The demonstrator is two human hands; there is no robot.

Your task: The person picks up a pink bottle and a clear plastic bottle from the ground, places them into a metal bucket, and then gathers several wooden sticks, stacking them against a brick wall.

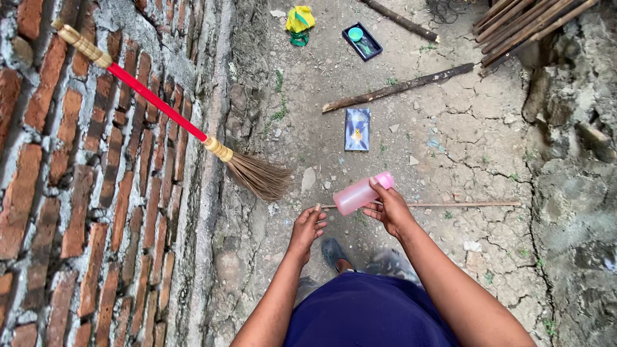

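Right hand (pixel 387 209) is gripping a pink bottle (pixel 361 192), tilting it toward 10 o'clock; left hand (pixel 307 226), fingers loosely curled and empty, is waiting below its base. Judged step: dispensing; next calls for tipping steadily.

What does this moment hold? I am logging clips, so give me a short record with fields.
place: cracked dirt ground beside a brick wall
right hand: holds a pink bottle, tilted
left hand: fingers pinched, apparently on a thin stick
leaning on wall: broom with red handle
on ground: blue booklet, dark tray, yellow cloth
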